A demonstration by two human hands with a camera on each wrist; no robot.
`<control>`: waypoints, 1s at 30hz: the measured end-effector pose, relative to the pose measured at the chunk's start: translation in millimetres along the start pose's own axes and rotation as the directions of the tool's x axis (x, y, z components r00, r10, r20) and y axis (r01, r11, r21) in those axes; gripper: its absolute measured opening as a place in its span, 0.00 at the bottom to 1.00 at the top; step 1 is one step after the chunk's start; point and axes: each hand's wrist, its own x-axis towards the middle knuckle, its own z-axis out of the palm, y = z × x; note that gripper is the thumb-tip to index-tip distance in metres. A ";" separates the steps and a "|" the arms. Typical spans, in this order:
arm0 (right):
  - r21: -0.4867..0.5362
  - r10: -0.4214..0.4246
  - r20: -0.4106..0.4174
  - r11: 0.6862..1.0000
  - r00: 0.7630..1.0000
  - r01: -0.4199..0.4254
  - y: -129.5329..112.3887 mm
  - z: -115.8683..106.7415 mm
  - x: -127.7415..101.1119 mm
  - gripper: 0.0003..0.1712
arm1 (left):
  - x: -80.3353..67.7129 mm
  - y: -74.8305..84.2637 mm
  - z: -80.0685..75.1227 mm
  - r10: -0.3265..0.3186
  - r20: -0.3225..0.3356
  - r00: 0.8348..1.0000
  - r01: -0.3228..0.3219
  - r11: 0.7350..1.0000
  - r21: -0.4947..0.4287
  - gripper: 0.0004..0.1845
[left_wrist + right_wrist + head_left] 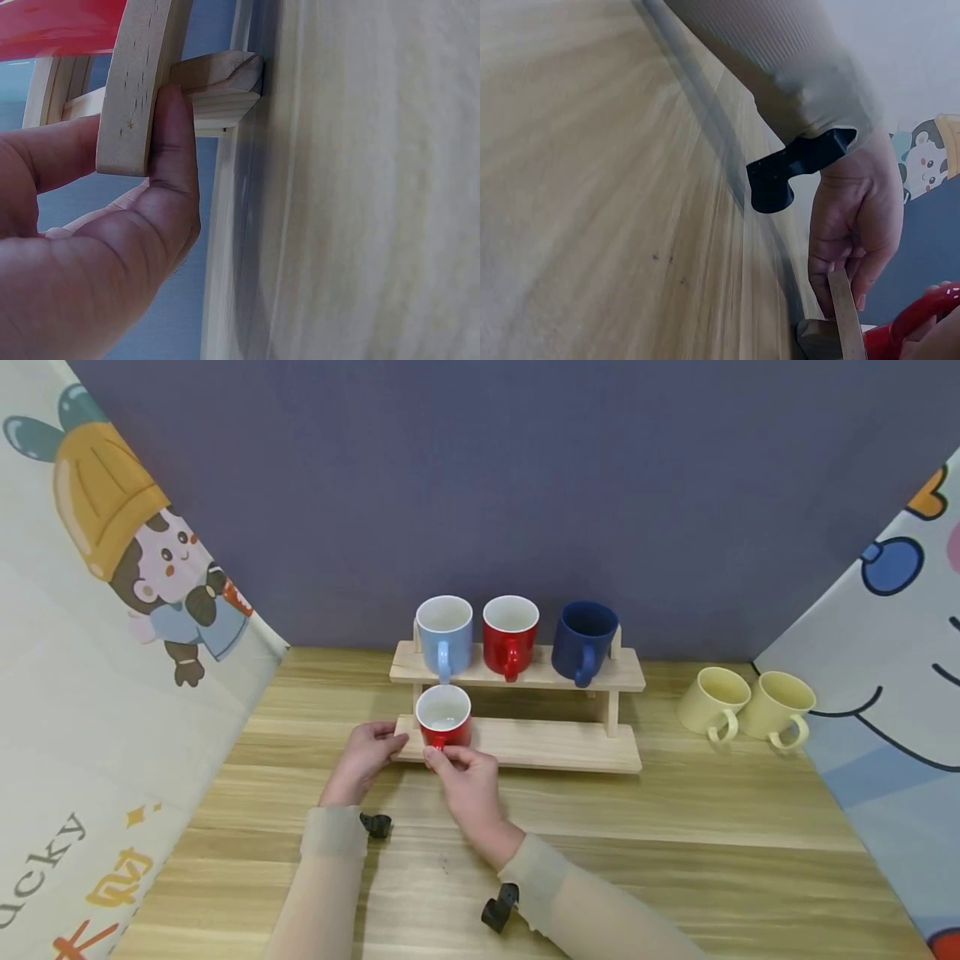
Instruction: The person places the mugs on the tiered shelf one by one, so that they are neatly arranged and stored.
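Observation:
A two-tier wooden shelf (555,745) stands on the table. My left hand (365,758) pinches the left end of its lower board (129,105), with fingers on both faces of the wood in the left wrist view. Near that end of the lower tier sits a red mug (462,732) with a white inside, upright. Its handle (924,310) points toward me, and my right hand (472,789) pinches it between thumb and fingers. On the upper tier are a light blue mug (457,643), another red mug (497,643) and a dark blue mug (572,647), handles facing forward.
Two pale yellow mugs (701,706) stand side by side on the table right of the shelf. A dark panel (510,485) rises behind, and printed cloth walls (97,693) flank both sides. Each wrist carries a small black camera mount (499,908).

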 end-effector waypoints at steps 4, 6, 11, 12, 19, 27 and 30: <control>-0.012 -0.017 0.000 1.000 1.000 0.017 -1.6 -3.4 2.5 0.09 | 0.7 -0.7 0.0 0.004 0.009 1.000 -0.004 1.000 -0.002 0.24; -0.020 -0.014 0.007 1.000 1.000 0.014 -2.7 -4.6 3.7 0.09 | 1.0 -1.1 -0.4 0.006 0.005 1.000 -0.006 1.000 -0.006 0.24; -0.066 0.035 0.030 0.997 0.999 -0.033 -5.1 -6.8 5.3 0.12 | 0.8 -2.2 -1.9 0.005 0.008 1.000 -0.005 1.000 -0.002 0.25; -0.072 0.045 0.034 0.996 0.998 -0.042 -5.4 -7.3 5.6 0.12 | 0.7 -2.3 -1.9 0.005 0.010 1.000 -0.005 1.000 0.002 0.25; -0.087 0.089 0.097 0.993 0.991 -0.081 -6.5 -17.5 6.4 0.14 | -1.0 -1.8 -1.8 0.000 0.004 1.000 0.000 0.999 0.032 0.25; -0.039 0.104 0.200 0.994 0.974 -0.098 -13.6 -64.0 8.1 0.19 | 0.1 -1.5 -1.0 0.007 0.019 1.000 -0.007 1.000 0.013 0.25; -0.045 0.076 0.206 0.997 0.976 -0.068 -22.1 -84.7 11.2 0.19 | 0.7 -2.5 -1.8 0.006 0.024 1.000 -0.006 1.000 -0.002 0.26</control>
